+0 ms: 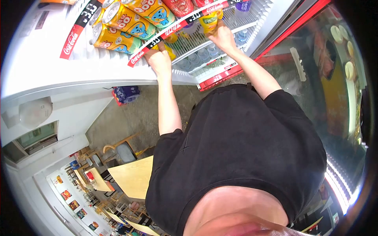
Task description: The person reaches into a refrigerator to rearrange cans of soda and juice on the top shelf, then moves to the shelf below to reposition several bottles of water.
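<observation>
My right hand is wrapped round a yellow drink bottle with a green-marked label, at the front of a fridge shelf. My left hand reaches in below the shelf's price strip, its fingers closed round a yellow drink container. Most of that container is hidden by the hand and the shelf edge. Above the left hand, orange-yellow drink cans lie on the upper wire shelf. Red cans are beside them.
Red Coca-Cola price strips edge the shelves. Clear bottles stand on a lower shelf. The fridge's glass door is swung wide on the right. Behind me are wooden tables, chairs and a blue-purple pack on the floor.
</observation>
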Demonstrator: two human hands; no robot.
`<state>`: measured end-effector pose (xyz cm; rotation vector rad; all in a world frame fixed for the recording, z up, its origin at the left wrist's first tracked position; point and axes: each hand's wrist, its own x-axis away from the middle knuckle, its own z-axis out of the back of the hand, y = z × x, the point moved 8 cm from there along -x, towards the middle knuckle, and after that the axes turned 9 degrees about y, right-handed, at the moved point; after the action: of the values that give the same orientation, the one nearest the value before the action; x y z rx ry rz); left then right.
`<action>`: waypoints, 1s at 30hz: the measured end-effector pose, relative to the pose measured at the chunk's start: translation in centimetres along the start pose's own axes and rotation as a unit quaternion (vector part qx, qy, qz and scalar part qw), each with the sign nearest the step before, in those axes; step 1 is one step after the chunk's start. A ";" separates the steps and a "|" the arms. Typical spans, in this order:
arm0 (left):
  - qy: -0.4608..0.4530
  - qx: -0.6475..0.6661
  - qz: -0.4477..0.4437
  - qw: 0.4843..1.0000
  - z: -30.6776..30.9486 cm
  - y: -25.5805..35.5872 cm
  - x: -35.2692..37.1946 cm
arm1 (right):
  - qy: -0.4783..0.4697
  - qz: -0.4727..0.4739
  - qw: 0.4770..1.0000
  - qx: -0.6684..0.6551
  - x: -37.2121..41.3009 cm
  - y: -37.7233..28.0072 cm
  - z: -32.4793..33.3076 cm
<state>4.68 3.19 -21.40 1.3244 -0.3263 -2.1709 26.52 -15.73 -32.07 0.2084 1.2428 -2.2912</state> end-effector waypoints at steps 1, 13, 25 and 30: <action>-0.015 -0.013 -0.013 1.000 -0.2 0.0 -0.1 | 0.015 0.011 1.000 -0.003 -0.3 -0.2 1.2; -0.012 -0.001 0.046 0.999 0.6 0.2 -0.2 | 0.077 -0.002 0.997 0.010 -3.4 7.2 4.1; -0.033 0.048 0.008 0.998 2.9 4.8 8.3 | 0.076 0.042 0.996 -0.019 -2.5 9.3 2.9; -0.119 0.075 0.056 0.988 -0.8 3.7 10.5 | 0.076 0.035 0.996 -0.028 -2.1 8.7 3.4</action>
<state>2.99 -5.87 -27.66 1.0952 -0.6541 -2.2467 33.17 -21.55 -35.79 0.4048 1.3521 -2.2116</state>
